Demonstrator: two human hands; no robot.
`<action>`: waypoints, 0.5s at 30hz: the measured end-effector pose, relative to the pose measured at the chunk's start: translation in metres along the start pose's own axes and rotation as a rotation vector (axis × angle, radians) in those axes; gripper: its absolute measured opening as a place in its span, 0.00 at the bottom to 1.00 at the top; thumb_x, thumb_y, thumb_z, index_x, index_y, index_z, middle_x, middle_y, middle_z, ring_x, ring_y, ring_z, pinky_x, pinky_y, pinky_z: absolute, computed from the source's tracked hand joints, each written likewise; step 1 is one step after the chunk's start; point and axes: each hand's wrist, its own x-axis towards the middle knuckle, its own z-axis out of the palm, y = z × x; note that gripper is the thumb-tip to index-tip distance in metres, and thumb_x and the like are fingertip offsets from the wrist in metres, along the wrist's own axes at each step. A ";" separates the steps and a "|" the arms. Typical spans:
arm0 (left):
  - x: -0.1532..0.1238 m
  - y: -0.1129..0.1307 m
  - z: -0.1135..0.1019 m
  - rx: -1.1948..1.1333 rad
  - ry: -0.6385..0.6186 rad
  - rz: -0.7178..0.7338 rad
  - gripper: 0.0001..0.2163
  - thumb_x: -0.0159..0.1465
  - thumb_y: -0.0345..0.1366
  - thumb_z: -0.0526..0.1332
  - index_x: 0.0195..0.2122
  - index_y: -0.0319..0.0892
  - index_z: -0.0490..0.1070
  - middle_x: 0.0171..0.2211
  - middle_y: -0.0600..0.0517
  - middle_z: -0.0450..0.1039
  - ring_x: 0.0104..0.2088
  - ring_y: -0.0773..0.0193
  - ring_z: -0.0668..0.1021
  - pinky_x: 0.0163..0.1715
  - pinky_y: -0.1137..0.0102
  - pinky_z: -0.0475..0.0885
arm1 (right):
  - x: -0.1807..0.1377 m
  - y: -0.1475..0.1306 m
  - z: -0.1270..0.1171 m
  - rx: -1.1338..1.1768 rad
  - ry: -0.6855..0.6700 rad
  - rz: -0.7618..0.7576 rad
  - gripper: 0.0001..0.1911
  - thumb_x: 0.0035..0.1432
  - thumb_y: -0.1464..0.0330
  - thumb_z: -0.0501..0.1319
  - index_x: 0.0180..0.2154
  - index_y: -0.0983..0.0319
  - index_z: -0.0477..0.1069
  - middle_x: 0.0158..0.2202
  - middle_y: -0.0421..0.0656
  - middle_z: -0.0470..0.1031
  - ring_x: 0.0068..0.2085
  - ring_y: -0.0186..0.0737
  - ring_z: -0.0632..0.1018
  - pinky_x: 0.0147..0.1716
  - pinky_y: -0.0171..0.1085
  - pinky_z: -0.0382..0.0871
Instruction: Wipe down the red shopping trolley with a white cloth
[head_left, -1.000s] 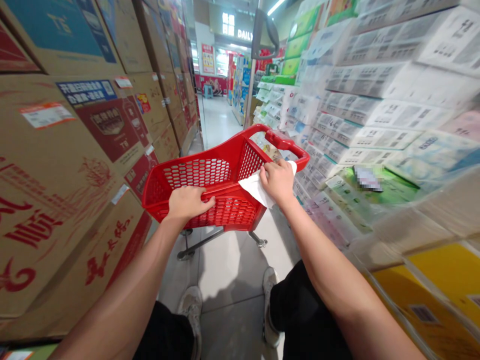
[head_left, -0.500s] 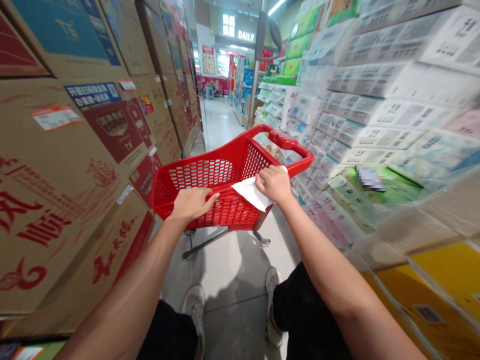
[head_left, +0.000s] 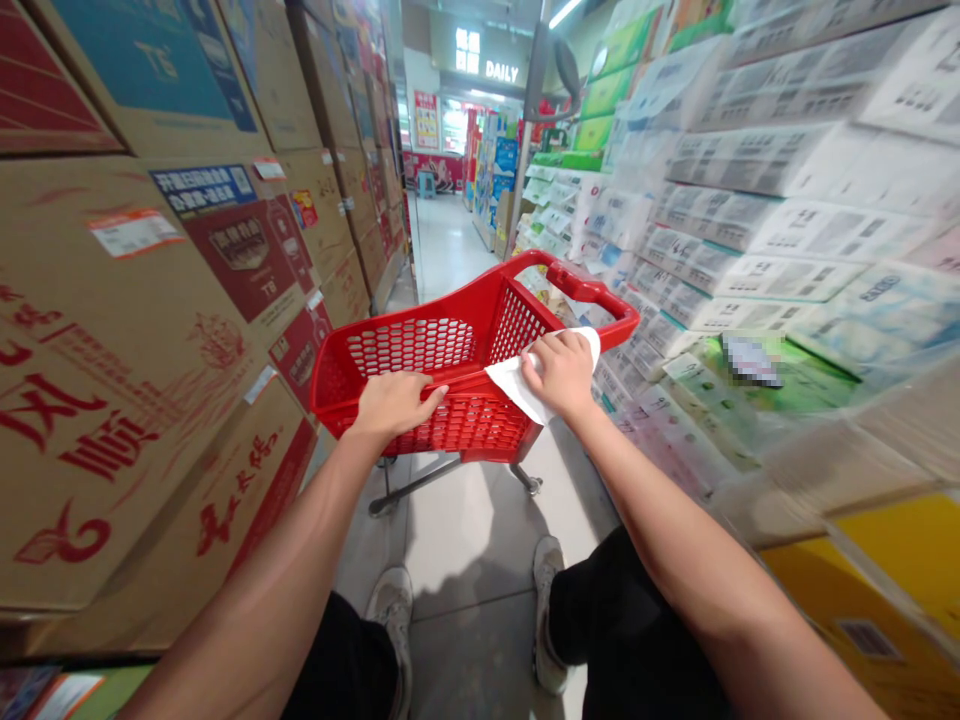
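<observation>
A red plastic shopping cart [head_left: 409,345] with honeycomb-holed sides stands crosswise before me, its handle [head_left: 592,290] at the right. My left hand [head_left: 394,405] grips the near top rim, fingers over the edge and thumb lying apart along it. Further right on the same rim, my right hand [head_left: 559,372] presses a white wipe [head_left: 525,390] against the plastic, fingers curled over it. One corner of the wipe hangs down the outer side, and another part shows beyond my knuckles near the handle. My fingertips under the cloth are hidden.
Stacked cardboard boxes [head_left: 97,380] wall in the left side. Packs of tissue paper [head_left: 750,230] are piled along the right, above yellow cartons [head_left: 862,600]. A metal pole [head_left: 523,170] rises behind the cart. The tiled aisle [head_left: 450,245] runs on ahead to a blue stool [head_left: 426,183].
My right hand and the wipe have slid slightly right along the rim, toward the handle. The left hand keeps its place on the cart. The whole view has shifted a little.
</observation>
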 end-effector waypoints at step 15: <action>0.001 -0.010 0.000 0.029 -0.019 0.036 0.31 0.67 0.59 0.41 0.46 0.45 0.79 0.41 0.42 0.81 0.44 0.45 0.81 0.38 0.61 0.69 | 0.001 0.077 -0.019 -0.039 0.175 0.157 0.15 0.66 0.64 0.51 0.42 0.60 0.74 0.47 0.52 0.74 0.53 0.54 0.68 0.55 0.50 0.57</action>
